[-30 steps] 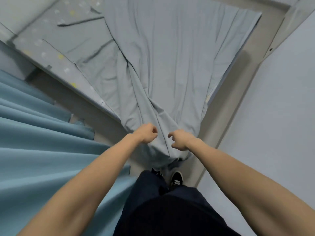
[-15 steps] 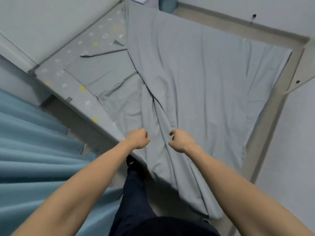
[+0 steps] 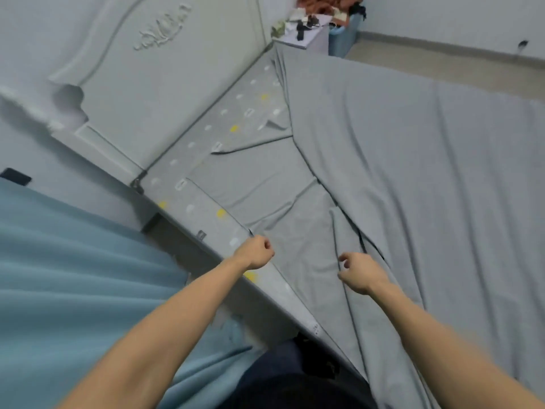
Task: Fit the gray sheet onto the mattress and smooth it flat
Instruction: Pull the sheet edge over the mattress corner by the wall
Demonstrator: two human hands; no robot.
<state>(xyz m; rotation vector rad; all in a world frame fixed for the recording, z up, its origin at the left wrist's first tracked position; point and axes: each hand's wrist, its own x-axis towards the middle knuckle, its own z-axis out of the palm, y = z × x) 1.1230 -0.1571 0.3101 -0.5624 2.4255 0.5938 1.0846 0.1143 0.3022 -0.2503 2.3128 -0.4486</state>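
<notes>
Gray sheet (image 3: 413,187) lies over right of mattress (image 3: 188,199), folded back, near-left corner bare. Left hand (image 3: 256,255) fists sheet edge; right hand (image 3: 358,271) pinches fold (grip partly hidden). Step: spreading. Next: drag edge left over corner.

The mattress (image 3: 206,199) carries the gray sheet (image 3: 413,178), seemingly creased and folded.
</notes>
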